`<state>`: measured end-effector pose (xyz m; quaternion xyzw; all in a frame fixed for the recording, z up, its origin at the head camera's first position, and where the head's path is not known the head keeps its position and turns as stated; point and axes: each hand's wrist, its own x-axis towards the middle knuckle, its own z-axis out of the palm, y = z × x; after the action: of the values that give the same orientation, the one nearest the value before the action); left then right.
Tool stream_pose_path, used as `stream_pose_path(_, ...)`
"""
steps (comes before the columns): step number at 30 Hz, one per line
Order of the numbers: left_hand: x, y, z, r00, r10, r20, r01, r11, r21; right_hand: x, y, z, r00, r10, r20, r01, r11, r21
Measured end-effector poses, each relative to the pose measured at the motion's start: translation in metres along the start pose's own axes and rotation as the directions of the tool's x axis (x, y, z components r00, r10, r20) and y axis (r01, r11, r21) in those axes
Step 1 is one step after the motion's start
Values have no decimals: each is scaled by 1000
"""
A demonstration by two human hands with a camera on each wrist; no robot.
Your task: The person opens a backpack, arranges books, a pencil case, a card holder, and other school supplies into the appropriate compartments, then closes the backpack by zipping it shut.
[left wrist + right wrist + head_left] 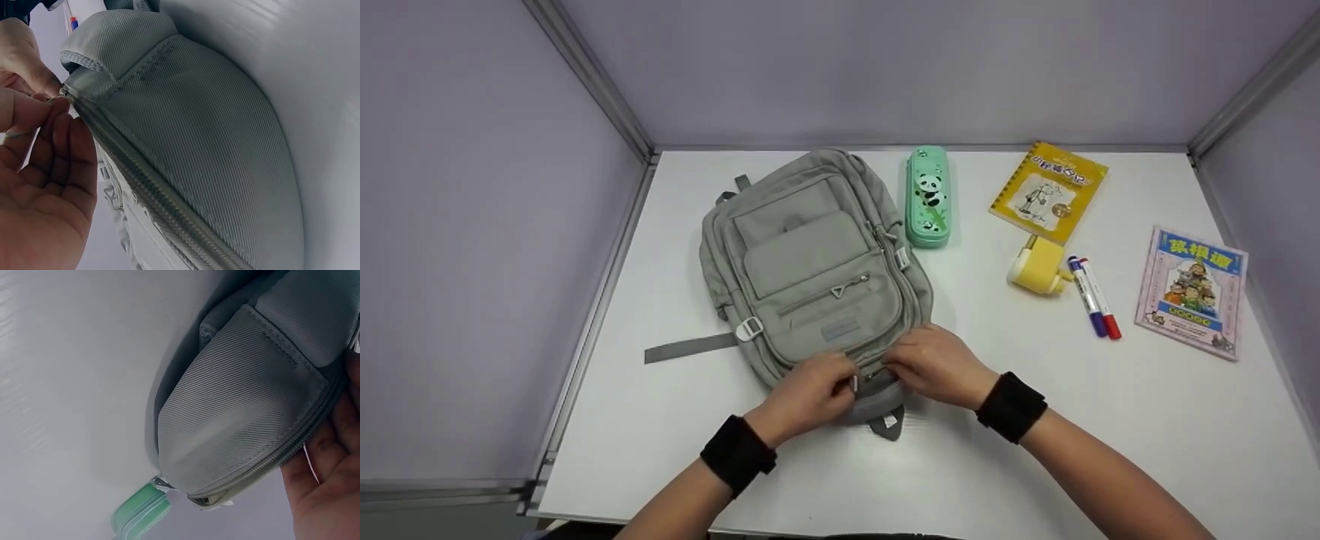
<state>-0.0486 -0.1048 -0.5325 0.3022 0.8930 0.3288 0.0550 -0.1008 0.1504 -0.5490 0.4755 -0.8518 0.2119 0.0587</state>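
Two-handed grip: left hand (808,391) pinching, right hand (936,365) curled, both clamped at the zipper (157,183) of a gray backpack (810,259), fingertips partly hidden. It stretches just beyond the grip; farther off, rightward, lies a green case (929,225).

Clock read from your seat. Backpack (808,255) lies on the table (1207,427); its loose strap (690,349) runs out at 8 o'clock. Your left hand (810,394) sits at its 6 o'clock edge, your right hand (934,364) at 5. Pencil case (928,214) just beside it, 2 o'clock. From the case, first book (1050,191) at 3 o'clock; from that book, small gadget (1041,266) at 6. You have two markers (1088,298) at the gadget's 4 o'clock; second book (1191,292), 3 o'clock from the markers.
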Motion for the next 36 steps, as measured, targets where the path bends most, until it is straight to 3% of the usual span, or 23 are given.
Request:
stream_pose_path(6, -1, 2, -1, 992, -96, 79, 99, 995, -30, 2, -4, 4, 1000, -2, -5, 2, 1000, 8)
stream_pose_path(14, 3, 9, 6, 980, -198, -5, 198, 980, -32, 11, -13, 7, 999, -38, -2, 38, 999, -8)
stream_pose_path(19, 3, 8, 6, 979, -206, 6, 206, 977, -56, 13, -13, 6, 999, -29, 20, 29, 1000, 0)
stream_pose_path(23, 3, 9, 6, 978, -207, 19, 208, 978, -13, 13, -12, 6, 999, -22, 35, 21, 1000, 13)
stream_pose_path(31, 2, 10, 6, 973, -229, -24, 229, 973, 15, 15, -13, 4, 995, 13, 95, -15, 1000, 21)
stream_pose_path(36, -2, 9, 2, 969, -248, -8, 248, 969, -13, 14, -13, 6, 999, -16, 49, 16, 1000, 8)
